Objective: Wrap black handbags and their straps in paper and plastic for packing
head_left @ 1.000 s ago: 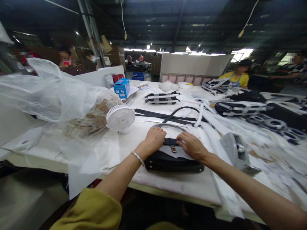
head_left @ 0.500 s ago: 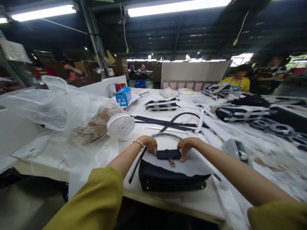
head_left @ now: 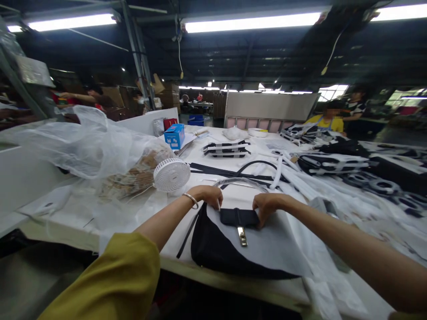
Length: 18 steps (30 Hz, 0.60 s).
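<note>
- Holding the black bag (head_left: 213, 249) by its far top edge is the work in hand. It lies on the near edge of the white table (head_left: 233, 284), right in front of you, with a grey sheet (head_left: 280, 253) draped over its right half.
- A thin black strap (head_left: 187, 234) trails off the bag's left side toward you.
- A black tab (head_left: 239, 217) with a gold clasp (head_left: 243, 236) sits at the middle of that top edge, between your hands.
- Your left hand (head_left: 208, 195), bracelet (head_left: 191, 199) at the wrist, is curled over the bag's far left corner, fingers closed on the edge.
- Your right hand (head_left: 267, 205) is curled the same way at the tab's right end. Its fingertips are tucked under, so you cannot tell how deep the pinch goes.
- By my judgement, any further handling from this hold calls for both hands working evenly, or the loose sheet slides off and the clasp swings.
- Just beyond your left hand stand a small white fan (head_left: 171, 174) and a clear plastic bag (head_left: 83, 146). Farther off lie black straps (head_left: 233, 171), white wrapped handles (head_left: 293, 173), a blue box (head_left: 175, 135) and a co-worker in yellow (head_left: 328, 122).
- A second ago your hands lay flat on the bag. Half a second ago they had already curled at the tab.
- Since then the bag has come nearer and tipped, so its face shows and the studded base no longer does.
</note>
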Available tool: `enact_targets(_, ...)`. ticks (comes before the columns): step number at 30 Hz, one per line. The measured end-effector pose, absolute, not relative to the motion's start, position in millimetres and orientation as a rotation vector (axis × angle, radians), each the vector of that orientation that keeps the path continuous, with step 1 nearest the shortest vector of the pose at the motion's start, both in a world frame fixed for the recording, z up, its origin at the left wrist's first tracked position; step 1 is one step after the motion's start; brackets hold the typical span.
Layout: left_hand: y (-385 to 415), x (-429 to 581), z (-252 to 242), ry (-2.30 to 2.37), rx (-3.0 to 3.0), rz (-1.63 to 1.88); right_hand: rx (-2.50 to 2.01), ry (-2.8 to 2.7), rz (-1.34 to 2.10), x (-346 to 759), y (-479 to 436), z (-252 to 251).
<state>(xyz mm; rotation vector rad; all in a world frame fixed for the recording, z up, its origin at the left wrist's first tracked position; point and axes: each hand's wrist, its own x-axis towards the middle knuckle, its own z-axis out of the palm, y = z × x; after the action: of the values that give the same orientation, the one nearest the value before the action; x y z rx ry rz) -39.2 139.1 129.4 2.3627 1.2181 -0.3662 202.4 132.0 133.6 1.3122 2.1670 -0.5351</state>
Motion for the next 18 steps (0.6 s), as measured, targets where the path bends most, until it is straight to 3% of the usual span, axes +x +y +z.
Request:
enact_targets(5,106,-58,172,1.388,2.560,-0.070,1.404,2.549,0.052,205,96,186)
enact_targets(8,71,-66,162,1.568,2.719,0.183,1.430,2.726,0.469,207,64,179)
enact_targets(14,43,-65,96,1.524,3.001,0.676,1.513,2.831,0.557,221,44,119)
enact_targets(18,57,-64,89,1.438,3.056,0.701,1.454,2.906,0.676,229,57,115)
